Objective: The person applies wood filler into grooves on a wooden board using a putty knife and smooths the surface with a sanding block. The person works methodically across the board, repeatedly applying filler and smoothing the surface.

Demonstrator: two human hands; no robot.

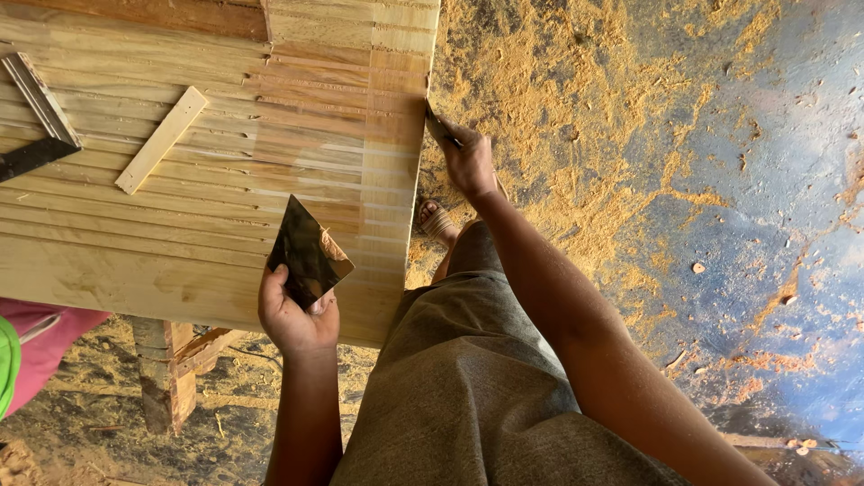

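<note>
A wide panel of glued wooden strips point(216, 189) lies flat across the upper left. My left hand point(295, 315) grips a dark flat scraper plate point(306, 252) with a smear of tan filler on it, held over the panel's near corner. My right hand point(468, 160) is closed on a thin dark blade point(437, 126) pressed against the panel's right edge. My grey trousers point(477, 378) and a sandalled foot point(436, 220) show below the panel.
A loose short wood slat point(162, 139) and a metal try square point(38, 112) lie on the panel. A wooden trestle leg point(166, 378) stands under it. Sawdust point(576, 117) covers the concrete floor. A person in pink and green clothing point(40, 346) is at the left edge.
</note>
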